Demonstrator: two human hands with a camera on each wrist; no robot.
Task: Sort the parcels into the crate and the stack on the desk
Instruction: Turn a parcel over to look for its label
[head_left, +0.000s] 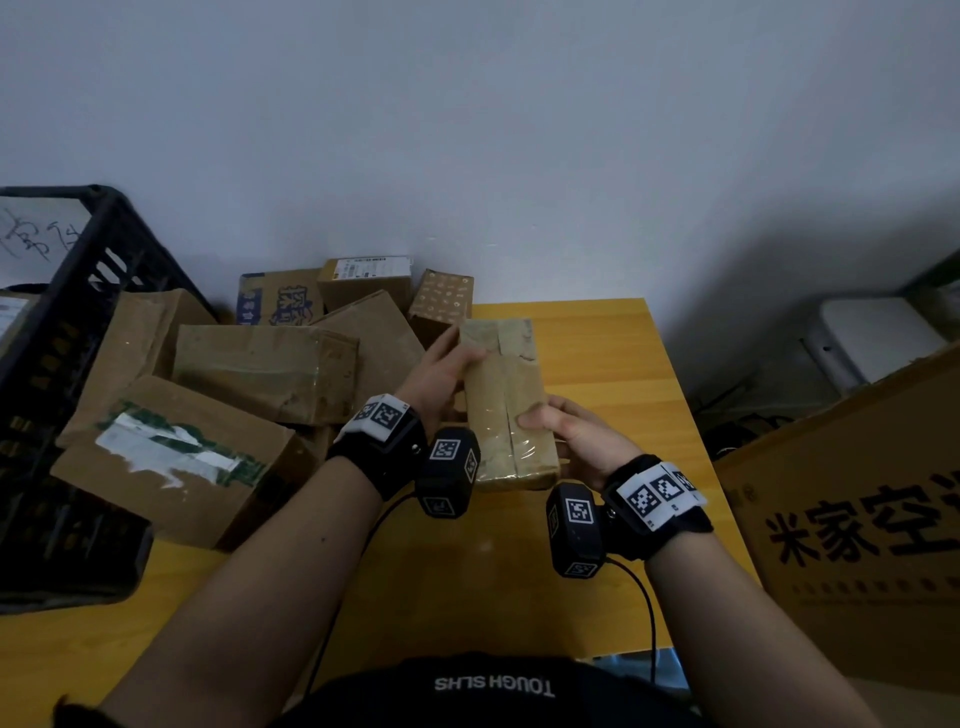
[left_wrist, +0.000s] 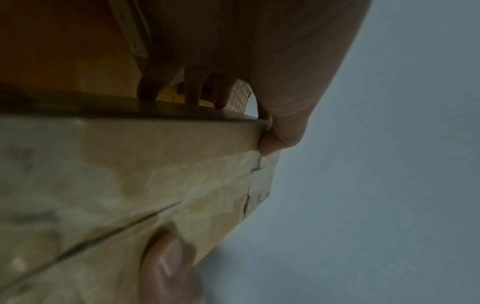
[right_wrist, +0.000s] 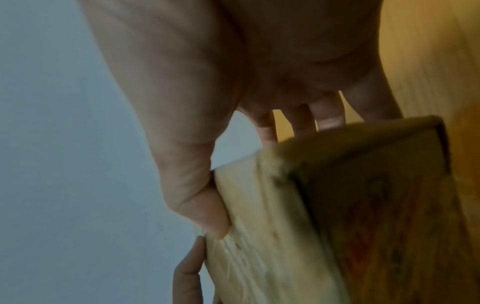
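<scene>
Both hands holding one taped parcel above the desk

Left hand (head_left: 436, 376) is gripping the parcel (head_left: 506, 410) at its far left edge, thumb on top, fingers under; right hand (head_left: 569, 436) is clasping its near right edge, thumb on top w/ fingers beneath. Parcel is hovering over the yellow desk (head_left: 613, 364), just right of the carton pile (head_left: 270, 364); black crate (head_left: 67, 332) is sitting further left of that pile.

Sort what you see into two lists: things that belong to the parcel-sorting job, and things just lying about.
Part of the job:
- long taped parcel, held by left hand and right hand
- heap of parcels
- black crate
- yellow desk

Just lying about:
- large printed carton at right
- white appliance beyond it
</scene>
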